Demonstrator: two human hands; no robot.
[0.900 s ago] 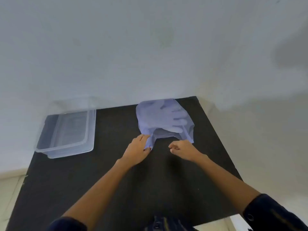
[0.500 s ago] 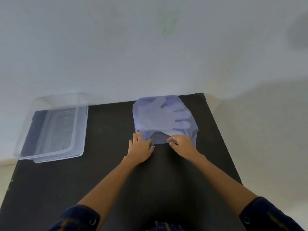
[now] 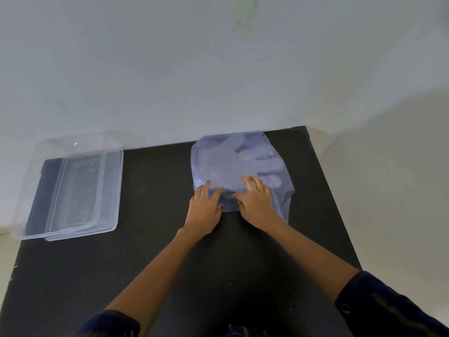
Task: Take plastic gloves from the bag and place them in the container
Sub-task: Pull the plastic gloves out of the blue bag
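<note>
A translucent bluish plastic bag (image 3: 233,164) lies flat at the far middle of the black table (image 3: 158,251). Pale plastic gloves (image 3: 264,164) show through it, fingers pointing right. My left hand (image 3: 206,207) rests on the bag's near left edge with its fingers spread, pinning it to the table. My right hand (image 3: 257,200) sits at the bag's near opening, fingers on the upper layer and thumb at its edge. The clear plastic container (image 3: 110,190) stands at the far left of the table, open and with nothing in it.
A pale wall (image 3: 218,69) rises directly behind the table's far edge. The container overhangs the table's left side, and its far rim is hard to see against the wall. The table's right edge runs close to the bag.
Both hands slid forward onto the bag's near edge. The right hand went from a closed fist beside the bag to fingers laid on its upper layer. The view shifted right.
</note>
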